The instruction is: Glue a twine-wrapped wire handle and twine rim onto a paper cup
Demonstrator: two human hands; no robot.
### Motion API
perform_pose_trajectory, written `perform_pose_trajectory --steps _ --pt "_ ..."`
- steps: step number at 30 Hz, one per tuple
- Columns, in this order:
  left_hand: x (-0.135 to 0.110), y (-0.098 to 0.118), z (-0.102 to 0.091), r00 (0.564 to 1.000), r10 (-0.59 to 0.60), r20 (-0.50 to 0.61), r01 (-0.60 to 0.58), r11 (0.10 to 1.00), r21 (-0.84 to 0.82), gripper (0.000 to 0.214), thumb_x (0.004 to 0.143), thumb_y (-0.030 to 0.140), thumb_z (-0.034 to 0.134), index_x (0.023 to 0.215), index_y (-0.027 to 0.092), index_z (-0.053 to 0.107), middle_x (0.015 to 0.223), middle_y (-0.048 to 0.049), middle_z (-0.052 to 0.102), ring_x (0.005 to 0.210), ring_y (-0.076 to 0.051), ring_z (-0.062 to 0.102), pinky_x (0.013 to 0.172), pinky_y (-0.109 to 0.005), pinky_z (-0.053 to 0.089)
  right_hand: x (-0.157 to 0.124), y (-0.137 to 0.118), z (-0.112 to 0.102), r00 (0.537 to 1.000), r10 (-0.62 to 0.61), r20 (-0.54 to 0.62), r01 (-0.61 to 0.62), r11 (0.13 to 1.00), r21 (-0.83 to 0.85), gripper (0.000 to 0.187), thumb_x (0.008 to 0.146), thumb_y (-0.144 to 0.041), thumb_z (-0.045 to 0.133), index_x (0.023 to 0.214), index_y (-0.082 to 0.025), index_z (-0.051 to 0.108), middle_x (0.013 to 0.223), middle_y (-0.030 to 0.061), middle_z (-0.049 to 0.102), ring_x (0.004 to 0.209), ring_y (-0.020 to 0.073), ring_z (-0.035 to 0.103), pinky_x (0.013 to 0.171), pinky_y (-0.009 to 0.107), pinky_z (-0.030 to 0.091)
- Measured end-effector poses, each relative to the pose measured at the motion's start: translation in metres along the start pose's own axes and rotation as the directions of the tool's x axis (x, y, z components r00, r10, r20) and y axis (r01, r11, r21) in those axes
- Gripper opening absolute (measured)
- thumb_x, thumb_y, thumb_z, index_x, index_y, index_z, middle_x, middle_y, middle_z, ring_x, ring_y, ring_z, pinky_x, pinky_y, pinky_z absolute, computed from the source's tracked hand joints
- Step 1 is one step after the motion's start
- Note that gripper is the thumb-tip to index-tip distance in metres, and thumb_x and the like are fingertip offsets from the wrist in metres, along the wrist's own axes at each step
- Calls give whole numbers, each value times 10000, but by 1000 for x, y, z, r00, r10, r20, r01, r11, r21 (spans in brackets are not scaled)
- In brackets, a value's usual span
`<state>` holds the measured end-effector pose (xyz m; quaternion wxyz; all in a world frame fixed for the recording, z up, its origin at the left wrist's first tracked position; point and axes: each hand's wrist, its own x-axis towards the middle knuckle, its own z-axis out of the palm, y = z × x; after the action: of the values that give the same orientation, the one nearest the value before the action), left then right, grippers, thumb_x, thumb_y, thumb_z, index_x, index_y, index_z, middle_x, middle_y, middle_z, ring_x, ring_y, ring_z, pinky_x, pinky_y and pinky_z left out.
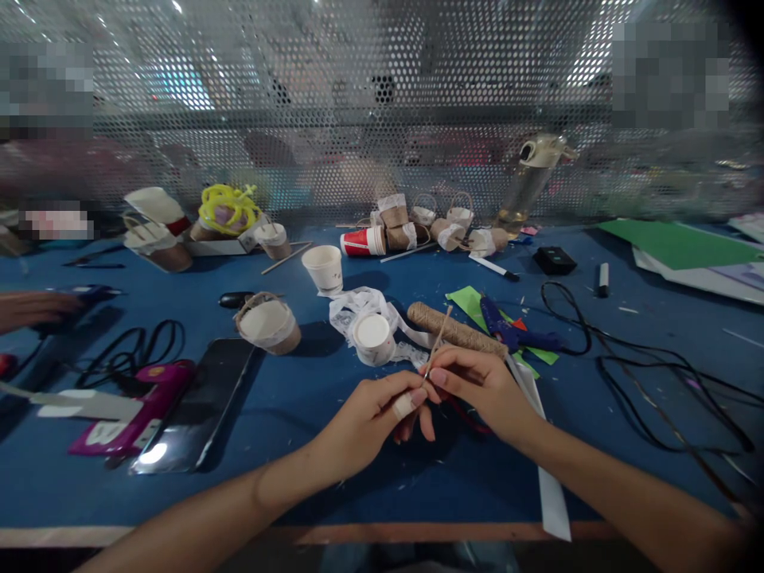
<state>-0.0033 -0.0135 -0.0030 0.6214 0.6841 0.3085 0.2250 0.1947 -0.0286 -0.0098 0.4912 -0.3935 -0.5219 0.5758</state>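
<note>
My left hand (pixel 382 410), with a pale bandage round one finger, is closed in a pinch near the table's front. Against it, my right hand (pixel 481 386) also pinches, fingertips almost touching. Between them they hold a short length of tan twine (pixel 440 338), its free end pointing up. The lower end is hidden by the fingers. Just beyond lie a roll of jute twine (pixel 459 328) and white lace ribbon (pixel 358 306). A small white cup (pixel 373 338) stands beside the lace, left of the roll.
A blue glue gun (pixel 519 330) lies on green paper scraps, its black cord running right. Phone (pixel 200 406), purple power strip (pixel 140 410) and a wrapped cup with handle (pixel 270 324) are left. Several small baskets (pixel 454 231) and a bottle (pixel 531 183) stand behind. Another person's hand (pixel 39 309) is far left.
</note>
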Motion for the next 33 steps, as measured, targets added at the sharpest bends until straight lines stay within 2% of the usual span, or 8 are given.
perform_pose_trajectory --steps 9,15,19,23,27,31,33 --pt "3 0 0 998 13 68 0 982 -187 245 1027 320 429 984 153 604 747 -36 687 584 -95 535 579 -213 450 0 7 -1 998 56 16 -58 993 107 80 821 -290 764 831 -211 753 787 -8 679 627 81 548 611 223 455" --pt "6 0 -1 994 -10 113 35 974 -223 273 1029 329 396 970 153 597 689 -30 659 564 -98 516 579 -223 442 1 10 -4 995 74 70 -82 991 107 106 841 -303 748 830 -198 753 707 -8 652 620 93 545 611 239 452" --pt "4 2 -1 996 -35 85 47 988 -149 281 1016 344 439 970 148 636 729 -33 669 589 -100 531 596 -225 453 1 5 0 998 49 45 -52 996 72 120 832 -311 746 821 -194 728 653 -28 619 577 90 537 581 237 453" --pt "2 2 -2 999 -43 -12 43 999 -5 218 966 356 558 1007 159 640 734 -27 705 595 -115 556 601 -235 455 -1 0 3 999 -6 -35 5 999 -34 112 823 -284 748 770 -193 709 729 -13 657 622 100 571 587 235 454" --pt "1 -2 -3 993 28 -115 -7 985 173 151 925 294 616 1004 179 675 774 -35 723 731 -173 617 729 -296 452 -6 -2 5 989 -83 -120 61 982 -177 71 823 -233 744 769 -190 727 768 6 670 728 135 614 663 260 457" --pt "0 0 -3 989 98 -108 -70 970 234 141 929 207 573 892 194 709 824 -28 724 847 -191 634 839 -312 437 -8 -4 6 980 -154 -127 102 933 -345 85 821 -257 750 768 -195 726 748 5 667 705 145 622 655 273 466" --pt "0 3 -2 992 90 -83 -72 976 205 164 953 215 544 921 194 704 793 -20 729 799 -176 648 808 -294 459 -7 -6 6 986 -108 -124 68 955 -289 97 824 -271 747 766 -201 714 706 -9 651 663 135 608 635 266 469"
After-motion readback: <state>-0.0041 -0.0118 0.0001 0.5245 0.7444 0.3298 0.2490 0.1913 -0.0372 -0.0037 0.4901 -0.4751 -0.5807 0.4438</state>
